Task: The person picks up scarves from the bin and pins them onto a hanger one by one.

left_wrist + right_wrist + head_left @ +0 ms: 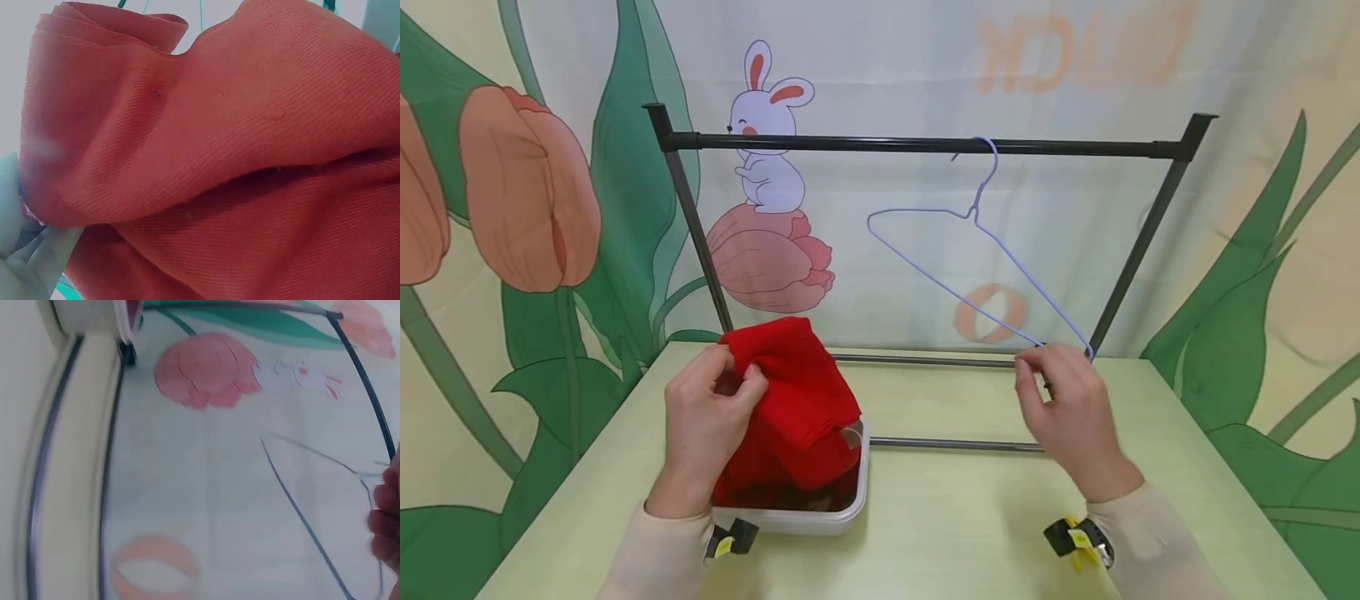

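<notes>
My left hand (707, 417) pinches a folded red cloth (797, 400) between thumb and fingers, lifting one edge. Its lower part lies in a white rectangular basin (820, 523). In the left wrist view the red cloth (250, 125), finely ribbed, fills most of the picture; part of the hand (31, 262) shows at the left. My right hand (1071, 408) is raised with loosely bent fingers and nothing seen between them. Behind it a lavender wire hanger (955, 293) hangs by its hook; the hand hides part of its lower right corner. The right wrist view shows the hand's fingers (386, 519) before the hanger (303, 515).
A black metal rack with a top rail (865, 144) and slanting posts stands on the pale green table (947, 508). Its lower bars (955, 444) run across the tabletop. Behind hangs a printed curtain (880, 75) with tulips and a rabbit.
</notes>
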